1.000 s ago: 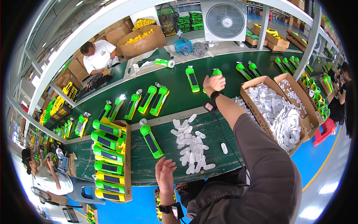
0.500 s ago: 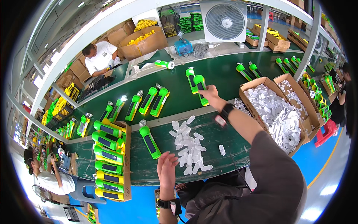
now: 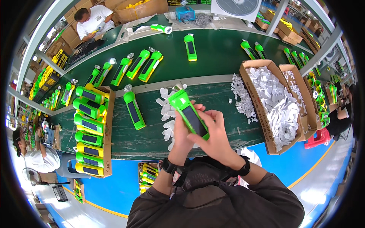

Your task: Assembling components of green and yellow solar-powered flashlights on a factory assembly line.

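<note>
A green solar flashlight (image 3: 187,110) with a dark panel is between my two hands, tilted above the bench, its lamp end pointing up and left. My left hand (image 3: 181,133) wraps it from the left and beneath, some fingers hidden behind it. My right hand (image 3: 217,135) grips its lower right side, thumb near the bottom end. Partly covered by the flashlight and my left hand is a loose pile of white oval plastic pieces (image 3: 167,110). Left of that pile another green flashlight (image 3: 134,110) lies on the bench.
A carton (image 3: 109,133) of green and yellow flashlights stands left. To the right are a carton of white pieces (image 3: 272,114) and a smaller-parts carton (image 3: 300,98). Several flashlights lie on the green belt (image 3: 213,49) beyond a metal rail (image 3: 207,80). A co-worker (image 3: 93,21) sits across.
My right hand has brought a flashlight from the belt back over the bench. My left hand has moved right and closed on it too. The view has tipped downward.
</note>
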Motion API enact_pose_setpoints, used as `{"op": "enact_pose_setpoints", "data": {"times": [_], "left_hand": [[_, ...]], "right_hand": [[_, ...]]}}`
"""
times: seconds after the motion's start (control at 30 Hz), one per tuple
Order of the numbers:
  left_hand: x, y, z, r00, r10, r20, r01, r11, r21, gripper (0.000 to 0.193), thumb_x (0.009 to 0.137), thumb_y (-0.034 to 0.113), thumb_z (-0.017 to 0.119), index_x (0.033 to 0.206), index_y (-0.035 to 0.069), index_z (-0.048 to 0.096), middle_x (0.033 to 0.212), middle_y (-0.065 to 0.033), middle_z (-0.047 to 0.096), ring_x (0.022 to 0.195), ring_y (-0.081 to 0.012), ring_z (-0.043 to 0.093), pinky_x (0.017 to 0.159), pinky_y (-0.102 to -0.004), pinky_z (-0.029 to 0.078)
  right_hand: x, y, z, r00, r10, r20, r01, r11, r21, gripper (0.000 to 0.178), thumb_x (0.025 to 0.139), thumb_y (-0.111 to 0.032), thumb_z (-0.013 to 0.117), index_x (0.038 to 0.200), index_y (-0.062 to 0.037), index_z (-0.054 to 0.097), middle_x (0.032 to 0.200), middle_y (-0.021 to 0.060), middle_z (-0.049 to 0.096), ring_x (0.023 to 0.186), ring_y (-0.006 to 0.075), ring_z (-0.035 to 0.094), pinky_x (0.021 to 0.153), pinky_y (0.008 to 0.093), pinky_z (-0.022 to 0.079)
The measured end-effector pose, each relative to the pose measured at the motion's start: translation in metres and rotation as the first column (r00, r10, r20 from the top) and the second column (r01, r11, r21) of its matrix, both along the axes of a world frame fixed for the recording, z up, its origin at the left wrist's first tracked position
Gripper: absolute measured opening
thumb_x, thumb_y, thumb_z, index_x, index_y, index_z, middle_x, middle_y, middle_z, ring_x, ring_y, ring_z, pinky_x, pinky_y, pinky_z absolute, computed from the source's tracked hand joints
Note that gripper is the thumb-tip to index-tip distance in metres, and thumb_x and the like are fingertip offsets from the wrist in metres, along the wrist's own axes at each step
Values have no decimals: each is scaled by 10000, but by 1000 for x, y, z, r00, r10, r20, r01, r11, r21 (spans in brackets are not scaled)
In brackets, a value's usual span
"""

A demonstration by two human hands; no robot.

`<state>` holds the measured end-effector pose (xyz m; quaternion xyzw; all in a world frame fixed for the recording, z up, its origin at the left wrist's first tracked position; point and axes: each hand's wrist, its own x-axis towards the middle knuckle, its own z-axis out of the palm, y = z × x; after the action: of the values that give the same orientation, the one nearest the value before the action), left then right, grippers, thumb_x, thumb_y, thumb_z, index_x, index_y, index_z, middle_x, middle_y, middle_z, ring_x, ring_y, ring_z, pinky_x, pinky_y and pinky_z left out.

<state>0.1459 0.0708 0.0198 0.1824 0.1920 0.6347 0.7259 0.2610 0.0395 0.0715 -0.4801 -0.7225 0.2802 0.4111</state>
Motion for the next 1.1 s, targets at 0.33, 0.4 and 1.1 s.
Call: {"op": "enact_pose_setpoints", "data": {"times": [0.33,0.4,1.1], "left_hand": [[-6,-14,-12,955,115,-274,-124,992,-16,517,1019,415,295,1356,29,361,1268,-152,515,1176,-287,518,1005,-431,420],[-5,-12,-10,978,108,-177,-112,994,-12,518,1020,413,287,1363,31,349,1290,-158,502,1208,-295,495,1025,-437,404],[-3,-9,-3,990,107,-91,-104,994,32,511,1013,403,296,1400,71,307,1349,-140,471,1277,-263,444,1053,-420,394]], "right_hand": [[26,1,6,983,-46,180,17,987,162,492,725,-70,712,1170,49,541,1046,192,578,887,371,583,769,405,493],[30,11,2,996,39,75,-43,998,53,471,734,-69,709,1159,55,549,1023,195,593,863,376,591,762,396,494],[26,12,-27,792,-96,-603,-218,878,-426,352,907,-104,610,1199,79,538,1115,134,629,1022,154,594,902,274,463]]}}
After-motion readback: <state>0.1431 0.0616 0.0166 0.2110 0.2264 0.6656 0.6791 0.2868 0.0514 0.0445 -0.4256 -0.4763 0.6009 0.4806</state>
